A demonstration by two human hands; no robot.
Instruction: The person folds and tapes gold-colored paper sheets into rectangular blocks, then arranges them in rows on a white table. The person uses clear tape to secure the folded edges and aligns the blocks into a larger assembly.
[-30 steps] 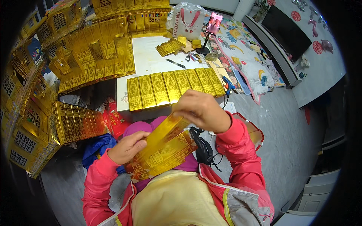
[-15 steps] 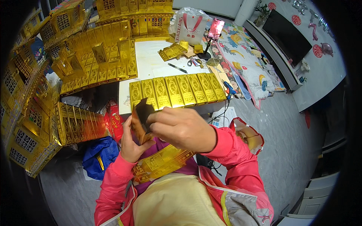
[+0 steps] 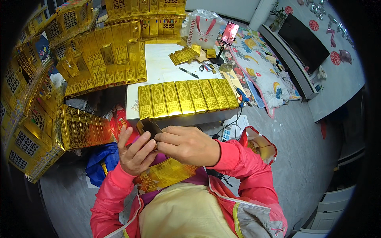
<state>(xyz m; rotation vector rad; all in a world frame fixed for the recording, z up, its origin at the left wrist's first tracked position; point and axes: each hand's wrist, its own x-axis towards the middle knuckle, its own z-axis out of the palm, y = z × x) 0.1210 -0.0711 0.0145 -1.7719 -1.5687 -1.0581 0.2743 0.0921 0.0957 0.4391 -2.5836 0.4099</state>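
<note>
In front of my chest is a small folding box of gold card (image 3: 149, 126), its dark inner side showing at the raised end. My right hand (image 3: 188, 146) pinches the near right edge of it, thumb and fingers pressed together. Beside its left side, my left hand (image 3: 135, 154) has its fingers stretched out and apart, with the fingertips against or very near the card. Across my lap lies a flat gold printed sheet (image 3: 166, 174). Just beyond my hands, a row of several gold boxes (image 3: 183, 97) lines the front of the white table (image 3: 158, 59).
Stacked gold paper buildings (image 3: 85, 67) fill the left side. On the table are a pen (image 3: 188, 72), scissors (image 3: 206, 67), a phone on a stand (image 3: 229, 33) and a white bag (image 3: 201, 29). A blue glue gun (image 3: 241, 95) with its cable sits at the table's right corner.
My left hand has loosened from around the box and its fingers have spread. The box has tilted lower, and my right hand has moved slightly down with its edge.
</note>
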